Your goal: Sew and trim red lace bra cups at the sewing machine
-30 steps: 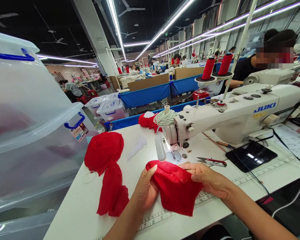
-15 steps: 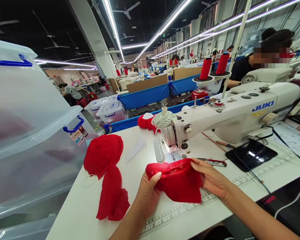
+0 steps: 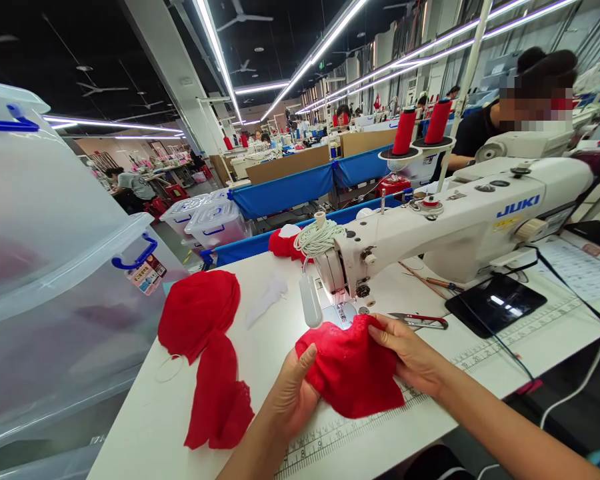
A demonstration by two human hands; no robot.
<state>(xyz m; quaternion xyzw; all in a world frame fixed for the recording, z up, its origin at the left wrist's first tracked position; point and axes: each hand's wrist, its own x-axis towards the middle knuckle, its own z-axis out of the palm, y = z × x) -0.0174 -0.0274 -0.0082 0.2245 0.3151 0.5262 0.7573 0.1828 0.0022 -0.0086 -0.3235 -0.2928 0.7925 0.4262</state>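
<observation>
A red lace-edged fabric piece (image 3: pixel 355 373) is stretched between my hands, just in front of the sewing machine's needle area (image 3: pixel 344 310). My right hand (image 3: pixel 405 350) pinches its upper right edge, thumb on top. At the left edge, my left hand (image 3: pixel 295 387) holds the cloth with the fingers partly hidden under it and the thumb pointing up. The white sewing machine (image 3: pixel 430 227) stands behind the cloth, with a small lamp (image 3: pixel 310 303) lit beside its head. To the left lie a red fabric pile (image 3: pixel 200 310) and more red pieces (image 3: pixel 217 393).
Red-handled thread snips (image 3: pixel 420 321) and a dark tablet-like device (image 3: pixel 497 305) lie on the right. A printed ruler (image 3: pixel 340 437) runs along the table's front. Translucent bins (image 3: pixel 80 320) stand at left. Red thread cones (image 3: pixel 405 132) rise behind the machine; a co-worker (image 3: pixel 490 127) sits beyond.
The fabric's upper edge, opened in a fold before, now lies flatter with its face turned up. Both hands keep hold of it. The view has shifted slightly.
</observation>
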